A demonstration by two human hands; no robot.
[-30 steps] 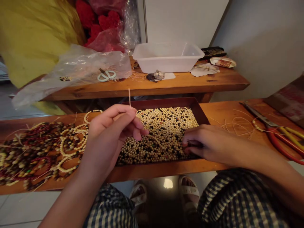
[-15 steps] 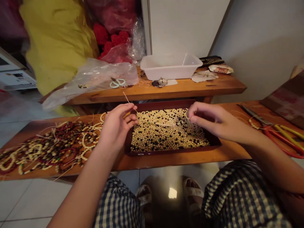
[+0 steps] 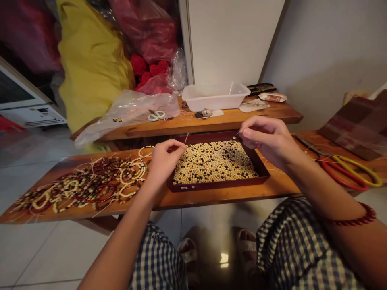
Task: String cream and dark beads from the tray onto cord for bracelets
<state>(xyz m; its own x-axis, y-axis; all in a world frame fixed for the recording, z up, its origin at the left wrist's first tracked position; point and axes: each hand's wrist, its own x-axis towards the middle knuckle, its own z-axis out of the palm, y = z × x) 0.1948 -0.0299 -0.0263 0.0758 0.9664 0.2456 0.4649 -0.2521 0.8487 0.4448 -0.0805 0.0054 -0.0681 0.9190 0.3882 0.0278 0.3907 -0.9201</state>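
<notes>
Left hand (image 3: 165, 160) pinches pale cord (image 3: 186, 138), right hand (image 3: 267, 139) a thin beaded strand (image 3: 234, 138); both likely light, limp, best held near the ends.

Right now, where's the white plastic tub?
Head view, upper middle: the white plastic tub sits on the rear bench, beyond the bead tray, just left of the black pouch.

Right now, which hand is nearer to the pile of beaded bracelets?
Left. The left hand is just past the right end of the pile of beaded bracelets; the right hand is farther off, over the far right corner of the bead tray.
</notes>
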